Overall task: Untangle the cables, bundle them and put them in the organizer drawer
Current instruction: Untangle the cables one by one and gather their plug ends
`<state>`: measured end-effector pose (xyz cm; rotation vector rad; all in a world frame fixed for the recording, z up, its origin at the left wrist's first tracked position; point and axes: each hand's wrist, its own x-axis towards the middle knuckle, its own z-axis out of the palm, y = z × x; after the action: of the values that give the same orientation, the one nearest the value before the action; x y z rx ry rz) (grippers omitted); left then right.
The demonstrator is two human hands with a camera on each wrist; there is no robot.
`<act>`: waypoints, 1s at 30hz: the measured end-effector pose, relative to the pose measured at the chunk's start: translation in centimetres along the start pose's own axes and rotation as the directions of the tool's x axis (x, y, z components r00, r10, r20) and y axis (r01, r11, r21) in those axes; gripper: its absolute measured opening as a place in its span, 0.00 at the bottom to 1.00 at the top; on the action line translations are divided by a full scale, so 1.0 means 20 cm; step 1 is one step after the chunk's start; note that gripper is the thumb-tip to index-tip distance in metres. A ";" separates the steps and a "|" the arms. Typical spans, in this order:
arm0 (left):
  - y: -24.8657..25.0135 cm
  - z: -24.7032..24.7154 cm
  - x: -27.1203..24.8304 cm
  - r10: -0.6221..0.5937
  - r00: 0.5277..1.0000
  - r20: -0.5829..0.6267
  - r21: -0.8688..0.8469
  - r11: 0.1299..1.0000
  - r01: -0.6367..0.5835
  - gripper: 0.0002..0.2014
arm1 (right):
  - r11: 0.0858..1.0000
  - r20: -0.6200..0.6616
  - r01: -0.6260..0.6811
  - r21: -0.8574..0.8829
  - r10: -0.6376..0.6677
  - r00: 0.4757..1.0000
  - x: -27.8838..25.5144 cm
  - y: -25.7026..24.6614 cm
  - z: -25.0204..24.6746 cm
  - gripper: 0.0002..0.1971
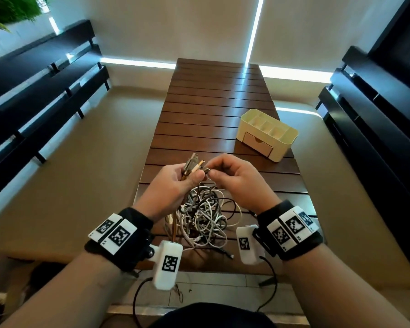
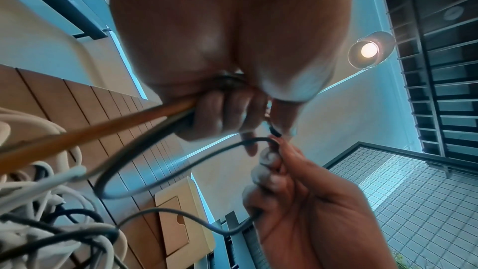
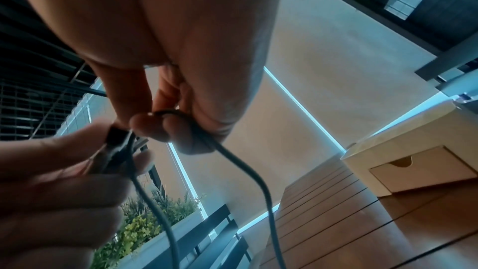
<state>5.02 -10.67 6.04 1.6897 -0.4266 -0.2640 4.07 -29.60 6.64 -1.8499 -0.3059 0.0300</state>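
Observation:
A tangle of white, grey and black cables [image 1: 204, 216] lies on the slatted wooden table [image 1: 218, 95] just below my raised hands. My left hand [image 1: 191, 177] grips a bunch of cable ends [image 1: 193, 163], their metal plugs sticking up; an orange cable [image 2: 103, 128] runs out of its curled fingers [image 2: 220, 116]. My right hand [image 1: 211, 171] pinches a dark plug beside that bunch, and a thin dark cable [image 3: 232, 161] loops down from its fingers [image 3: 160, 128]. The cream organizer [image 1: 289, 138] stands at the right, its drawer [image 1: 258, 144] closed.
Bare slats stretch beyond the organizer to the table's far end. Dark benches [image 1: 40, 95] line the left side and dark shelving [image 1: 376, 119] the right. A plug end [image 1: 231, 256] of the tangle lies near the table's front edge.

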 end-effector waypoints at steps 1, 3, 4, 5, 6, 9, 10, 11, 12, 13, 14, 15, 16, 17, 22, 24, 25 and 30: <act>0.00 0.01 0.00 0.004 1.000 -0.008 0.022 1.000 -0.003 0.12 | 0.999 0.003 -0.003 0.046 0.003 1.000 -0.01 -0.01 0.00 0.07; 0.00 0.01 -0.01 0.016 0.999 -0.048 0.052 0.999 -0.013 0.11 | 0.995 0.000 -0.007 0.103 0.007 1.000 -0.02 -0.01 -0.01 0.08; -0.01 0.00 -0.02 0.024 0.997 -0.073 0.046 0.999 -0.021 0.13 | 0.994 -0.002 -0.008 0.110 0.008 1.000 -0.02 -0.01 -0.01 0.08; -0.01 0.00 -0.02 0.018 0.995 -0.102 0.023 1.000 -0.015 0.15 | 0.995 -0.002 -0.013 0.103 0.013 1.000 -0.03 0.00 -0.01 0.07; 0.00 -0.01 -0.03 0.003 0.991 -0.133 -0.009 1.000 -0.004 0.16 | 0.996 0.003 -0.026 0.084 0.026 1.000 -0.05 0.01 0.00 0.06; 0.02 -0.05 -0.06 -0.030 0.976 -0.215 -0.051 0.999 0.020 0.20 | 0.995 0.021 -0.096 -0.006 0.096 0.995 -0.10 0.09 0.02 0.03; 0.02 -0.06 -0.07 -0.046 0.971 -0.236 -0.021 0.999 0.042 0.19 | 0.993 0.010 -0.113 -0.040 0.113 0.994 -0.12 0.12 0.02 0.03; 0.02 -0.08 -0.08 -0.059 0.966 -0.251 0.037 0.997 0.071 0.19 | 0.991 -0.009 -0.120 -0.066 0.119 0.993 -0.13 0.13 0.02 0.04; 0.00 -0.09 -0.09 -0.088 0.963 -0.256 0.116 0.986 0.121 0.19 | 0.989 -0.033 -0.116 -0.088 0.114 0.993 -0.13 0.12 0.02 0.04; -0.01 -0.09 -0.11 -0.129 0.958 -0.258 0.201 0.962 0.183 0.17 | 0.989 -0.057 -0.101 -0.110 0.095 0.994 -0.13 0.10 0.01 0.05; -0.03 -0.09 -0.12 -0.160 0.953 -0.258 0.267 0.936 0.230 0.16 | 0.988 -0.075 -0.076 -0.136 0.066 0.995 -0.12 0.07 0.00 0.05; -0.04 -0.09 -0.13 -0.171 0.951 -0.259 0.295 0.923 0.246 0.15 | 0.985 -0.079 -0.038 -0.169 0.025 0.997 -0.11 0.04 -0.01 0.04; -0.03 -0.08 -0.14 -0.158 0.951 -0.265 0.300 0.924 0.237 0.15 | 0.976 -0.064 0.006 -0.219 -0.021 0.998 -0.09 0.01 -0.01 0.04; -0.02 -0.07 -0.14 -0.119 0.953 -0.280 0.300 0.932 0.205 0.16 | 0.958 -0.032 0.047 -0.284 -0.058 0.998 -0.08 -0.01 -0.01 0.04; 0.08 0.00 -0.12 0.030 0.977 -0.212 0.371 0.927 0.052 0.17 | 0.877 0.089 0.139 -0.459 -0.111 0.990 -0.06 -0.03 0.04 0.04; 0.09 0.01 -0.11 0.005 0.990 -0.139 0.441 0.896 0.058 0.18 | 0.879 0.067 0.151 -0.452 -0.135 0.989 -0.05 -0.05 0.05 0.05; 0.10 0.01 -0.10 -0.015 0.992 -0.127 0.453 0.888 0.072 0.19 | 0.885 0.054 0.148 -0.441 -0.139 0.989 -0.04 -0.05 0.05 0.04; 0.14 -0.02 -0.08 0.036 0.990 -0.135 0.423 0.906 0.025 0.13 | 0.978 0.028 0.035 -0.204 -0.030 0.999 -0.08 0.03 0.07 0.07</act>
<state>3.31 -10.05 8.80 2.1190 -0.4025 -0.0445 2.38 -28.86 5.37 -2.0493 -0.3678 -0.0017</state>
